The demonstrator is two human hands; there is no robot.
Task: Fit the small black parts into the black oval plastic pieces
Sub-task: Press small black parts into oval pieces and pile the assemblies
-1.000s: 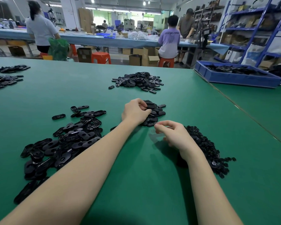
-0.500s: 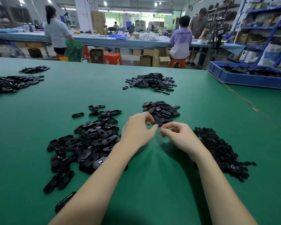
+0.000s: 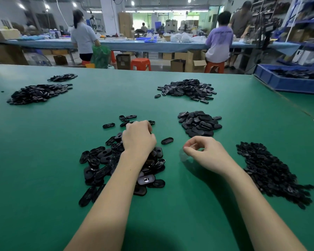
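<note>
My left hand [image 3: 138,139] rests knuckles-up on a loose heap of black oval plastic pieces [image 3: 101,160] at centre left. Its fingers curl down into the heap, and the fingertips are hidden. My right hand [image 3: 205,153] hovers just above the green table [image 3: 170,211], thumb and forefinger curled into a near-closed ring. I see nothing between them. One oval piece [image 3: 167,140] lies alone between the hands. A spread of small black parts [image 3: 272,174] lies to the right of my right hand. A tidy mound of oval pieces [image 3: 199,124] sits just beyond it.
More heaps of black pieces lie farther off: one at centre back [image 3: 187,89] and two at back left [image 3: 38,93]. A blue bin [image 3: 288,83] of black parts stands at the right rear. People work at a long bench behind the table.
My left hand has swung left from the middle, beside my right hand, onto the oval-piece heap. The right hand stays put with its fingers curled. The camera has tilted slightly.
</note>
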